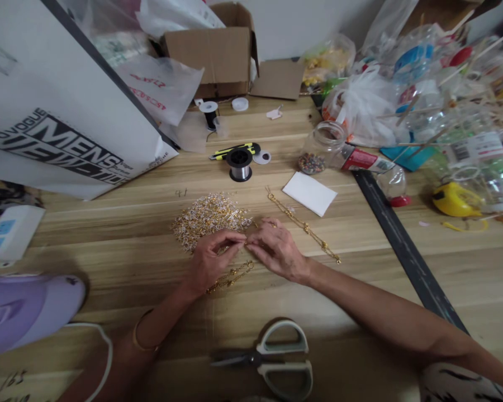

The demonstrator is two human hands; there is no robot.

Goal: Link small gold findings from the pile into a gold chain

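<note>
From where I stand, the left hand (209, 257) and right hand (279, 248) meet tip to tip, fingers pinched on a tiny gold piece (246, 243), too small for me to make out. Just below that meeting point, on the person's side, lies a doubled gold chain (235, 273); its length slants from near left to far right, ending in a ring, and the left hand is nearer, partly covering it. A longer beaded chain (305, 228) lies just beyond the right hand, slanting from far left to near right. The heap of small links (209, 218) spreads just past the left hand.

Farther out, the wire spool (240, 164) stands upright and a white card (310, 193) lies flat. Toward the person, the scissors (276, 357) lie open, blades pointing left. A dark strip (402, 245) crosses the surface (360, 301) to the right, running diagonally under the right forearm (369, 301).
</note>
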